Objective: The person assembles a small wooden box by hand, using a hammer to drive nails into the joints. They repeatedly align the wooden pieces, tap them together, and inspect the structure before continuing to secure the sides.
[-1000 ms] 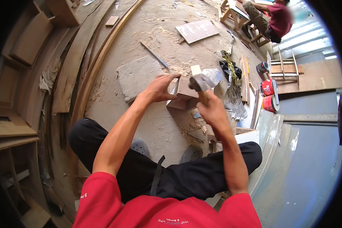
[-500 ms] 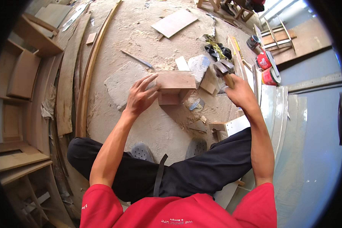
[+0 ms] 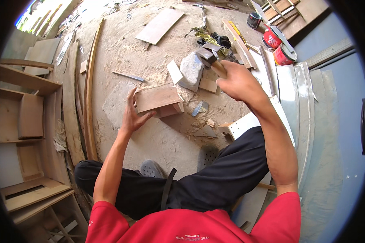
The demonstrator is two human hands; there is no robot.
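My left hand (image 3: 133,114) presses, fingers spread, against the left side of a small wooden box (image 3: 158,100) that sits on the sawdust-covered floor (image 3: 121,52). My right hand (image 3: 239,83) is raised to the right of the box and grips the wooden handle of a hammer (image 3: 209,56), whose metal head points up and left. A grey stone (image 3: 190,69) lies just beyond the box, under the hammer head. Small wood offcuts lie around the box.
Curved wooden strips (image 3: 91,85) and shelf parts (image 3: 24,105) lie at the left. A flat board (image 3: 160,25) rests farther off. Red paint cans (image 3: 278,46) and long white panels (image 3: 290,93) stand at the right. My crossed legs in black trousers (image 3: 215,178) sit below.
My right hand has lifted the hammer up and away to the right of the box. My left hand has slid from the top of the box to its left side.
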